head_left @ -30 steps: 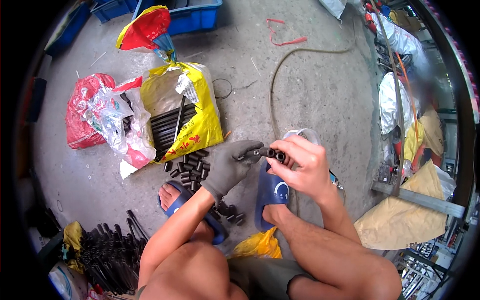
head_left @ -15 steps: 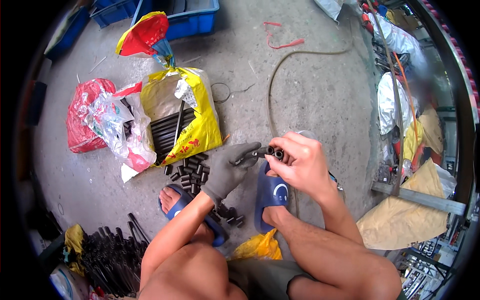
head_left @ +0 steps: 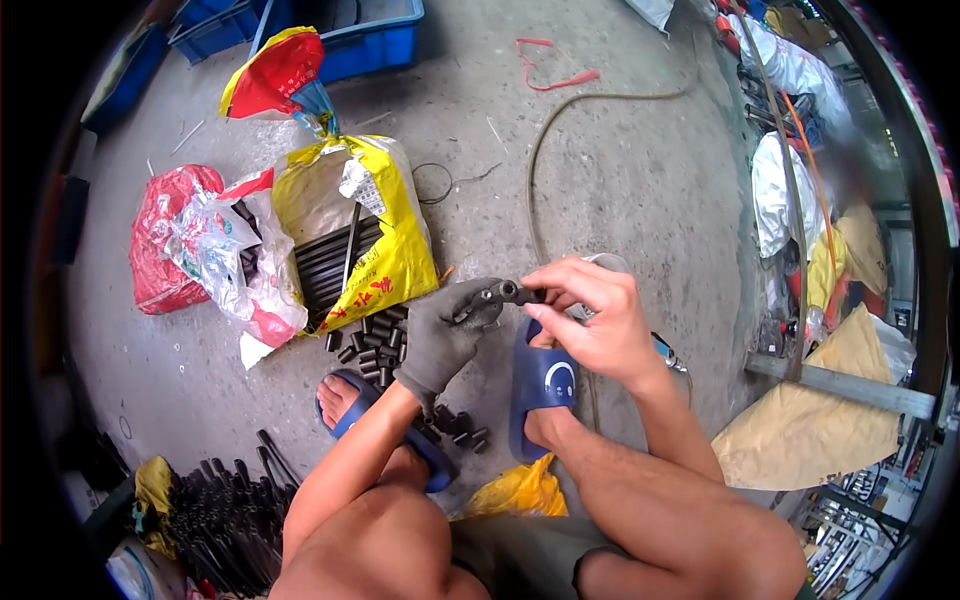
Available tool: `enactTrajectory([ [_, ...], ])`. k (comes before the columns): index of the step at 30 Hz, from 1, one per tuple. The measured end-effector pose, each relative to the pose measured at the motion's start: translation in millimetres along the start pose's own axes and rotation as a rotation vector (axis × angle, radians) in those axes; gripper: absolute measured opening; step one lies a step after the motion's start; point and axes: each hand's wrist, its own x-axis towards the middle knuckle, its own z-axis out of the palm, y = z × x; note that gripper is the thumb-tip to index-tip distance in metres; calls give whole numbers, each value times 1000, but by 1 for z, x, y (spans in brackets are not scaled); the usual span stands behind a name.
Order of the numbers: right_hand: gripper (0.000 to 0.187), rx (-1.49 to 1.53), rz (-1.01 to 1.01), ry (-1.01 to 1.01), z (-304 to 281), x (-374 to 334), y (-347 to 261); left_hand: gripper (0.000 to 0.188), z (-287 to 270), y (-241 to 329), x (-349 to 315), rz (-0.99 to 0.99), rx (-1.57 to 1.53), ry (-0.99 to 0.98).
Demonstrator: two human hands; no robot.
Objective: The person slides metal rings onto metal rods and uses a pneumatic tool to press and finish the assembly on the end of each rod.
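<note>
tubes (head_left: 510, 289), short, black, held between both hands over floor (head_left: 640, 190), near toe end of right slipper (head_left: 545, 385). left hand (head_left: 447, 340), gloved, grip closed on dark piece (head_left: 488, 296); right hand (head_left: 597, 315), bare, pinching tubes, likely so open end faces up into sight. fingers hide much; cannot tell whether pieces join. loose pile (head_left: 372, 345) beside yellow sack (head_left: 408, 258) of rods (head_left: 330, 268), handy for reaching; left wrist (head_left: 404, 402) blocks view of part. tub (head_left: 611, 262) half hidden behind right hand; hose (head_left: 535, 180) curves beyond.
</note>
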Motion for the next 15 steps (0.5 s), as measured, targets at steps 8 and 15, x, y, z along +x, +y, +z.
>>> enactTrajectory([
  [8,17,28,25,-17,16,-5,8,37,-9,-5,-7,-123,-132,-29],
  [15,14,-17,70,-119,8,-6,31,36,-9,3,1,-150,-34,-101],
])
